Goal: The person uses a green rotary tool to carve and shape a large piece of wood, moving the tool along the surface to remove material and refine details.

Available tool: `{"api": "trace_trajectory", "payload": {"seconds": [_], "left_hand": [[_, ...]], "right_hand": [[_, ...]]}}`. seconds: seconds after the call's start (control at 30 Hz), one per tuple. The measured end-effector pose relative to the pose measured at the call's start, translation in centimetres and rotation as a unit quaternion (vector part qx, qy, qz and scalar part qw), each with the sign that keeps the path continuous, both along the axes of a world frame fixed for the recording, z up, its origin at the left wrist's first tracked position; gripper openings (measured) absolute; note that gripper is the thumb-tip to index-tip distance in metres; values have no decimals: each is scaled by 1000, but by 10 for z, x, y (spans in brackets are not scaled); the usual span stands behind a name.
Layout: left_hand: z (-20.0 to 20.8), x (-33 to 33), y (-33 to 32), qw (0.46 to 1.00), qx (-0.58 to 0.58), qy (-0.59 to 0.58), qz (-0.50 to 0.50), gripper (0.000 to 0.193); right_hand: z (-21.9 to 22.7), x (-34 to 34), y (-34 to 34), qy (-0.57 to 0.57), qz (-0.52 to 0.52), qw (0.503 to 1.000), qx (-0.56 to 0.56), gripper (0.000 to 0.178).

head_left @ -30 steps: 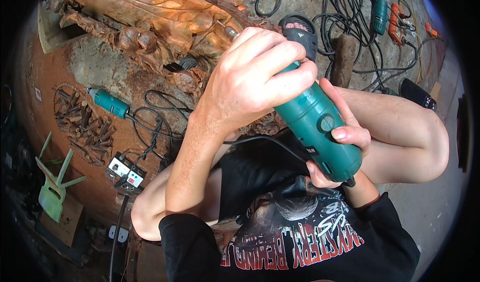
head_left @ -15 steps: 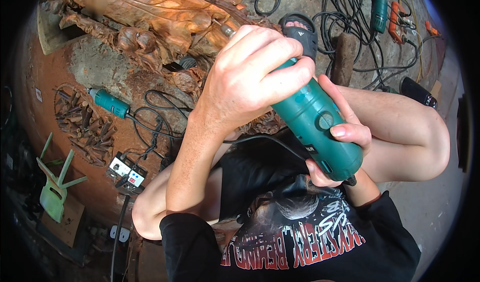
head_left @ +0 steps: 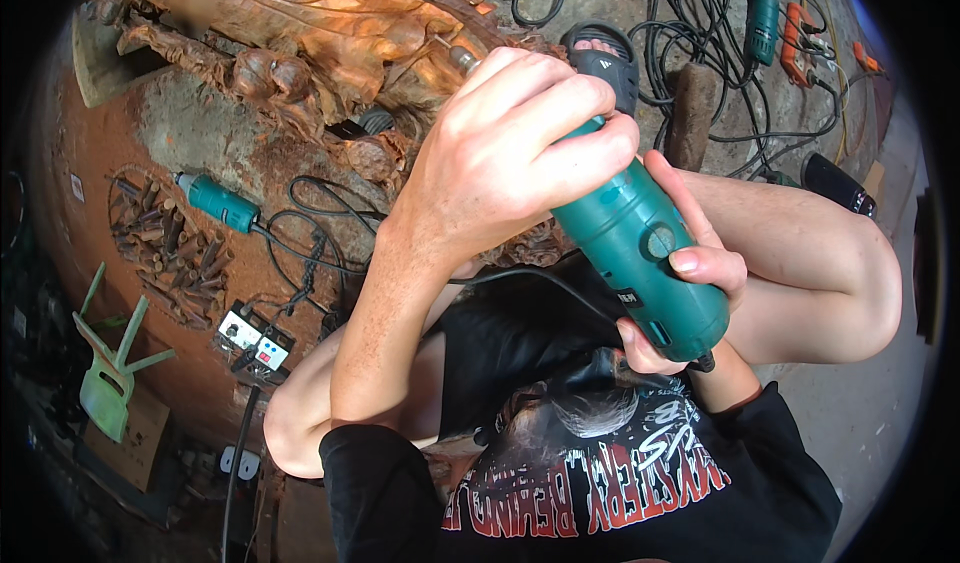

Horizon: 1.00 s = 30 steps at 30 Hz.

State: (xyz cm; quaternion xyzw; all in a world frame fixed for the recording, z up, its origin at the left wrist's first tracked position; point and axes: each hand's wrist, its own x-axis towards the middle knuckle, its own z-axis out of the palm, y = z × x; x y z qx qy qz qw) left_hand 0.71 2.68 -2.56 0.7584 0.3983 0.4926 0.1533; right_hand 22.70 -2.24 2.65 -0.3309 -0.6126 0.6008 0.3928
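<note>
A green die grinder (head_left: 640, 243) with a thin bit in its metal chuck lies slantwise across both my hands. My left hand (head_left: 520, 133) wraps its fingers around the front of the body, just behind the chuck. Around the rear end, my right hand (head_left: 715, 263) is closed, its fingers on both sides near the round cap. The bit points up-left at a large carved orange-brown piece of wood (head_left: 330, 33); whether it touches the surface I cannot tell. A black cord runs from the tool's back end, and part of it crosses my lap.
A second green grinder (head_left: 222, 205) lies at left beside a pile of carving bits (head_left: 172, 243) and a control box (head_left: 255, 341). At far right are another green grinder (head_left: 762, 25), an orange power strip (head_left: 796, 45) and tangled black cables (head_left: 690, 23). A green stool (head_left: 108, 388) lies overturned.
Both hands and the grinder have shifted slightly to the right. The grip of each hand looks the same, and the surrounding things have not visibly moved.
</note>
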Motion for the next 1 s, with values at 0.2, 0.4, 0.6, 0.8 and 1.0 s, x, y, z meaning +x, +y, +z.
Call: {"api": "trace_trajectory", "payload": {"seconds": [0.2,0.4,0.6,0.8,1.0], "left_hand": [[-1,0,0,1000,6,1,3,28],[-1,-1,-2,1000,-2,12,11,28],[-2,0,-1,1000,8,8,14,29],[-2,0,-1,999,4,30,13,29],[-5,-1,2,999,29,24,13,28]], "right_hand": [[-5,-1,0,6,-2,1000,19,57],[-5,2,4,0,13,1000,21,58],[-4,3,7,1,17,1000,23,59],[0,7,15,-29,78,996,28,65],[-4,0,12,1,24,998,55,58]]}}
